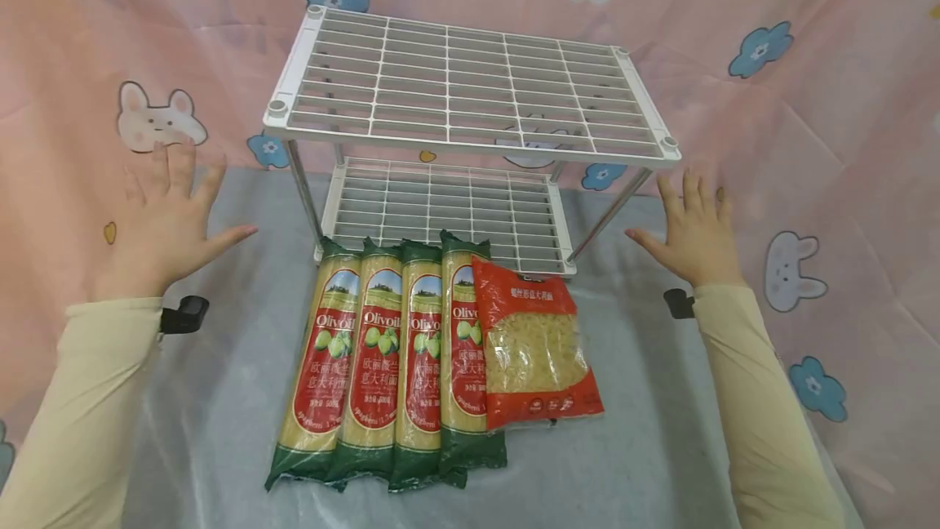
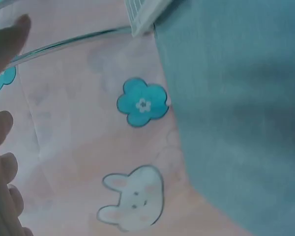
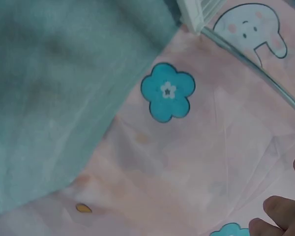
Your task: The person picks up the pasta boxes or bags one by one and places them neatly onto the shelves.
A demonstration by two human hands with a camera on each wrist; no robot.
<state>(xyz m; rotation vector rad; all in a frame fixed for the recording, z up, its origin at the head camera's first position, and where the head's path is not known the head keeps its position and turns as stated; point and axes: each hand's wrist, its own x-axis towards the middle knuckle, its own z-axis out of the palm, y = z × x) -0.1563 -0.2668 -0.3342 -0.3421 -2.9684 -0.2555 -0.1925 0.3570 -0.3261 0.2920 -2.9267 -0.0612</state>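
Between the two hands, four long spaghetti packs (image 1: 422,366) lie side by side on a gray cloth (image 1: 631,431). They are long and thin, and their long way runs from near the person up to the white rack (image 1: 470,145). The top ends point at the rack, by the front edge of its low shelf (image 1: 560,223). Their pictures face up. The left packs lean a little, with their tops to the right, and the last one is almost straight. A red pasta bag (image 1: 534,349) lies next to them, over the edge of the last pack. It is a bit taller than wide, and its top tips a little left.

The left hand (image 1: 172,223) is held out left of the rack, its fingers straight and spread wide. The right hand (image 1: 696,239) is out on the other side, its fingers spread too. Both thumbs point in toward the rack, apart from it.
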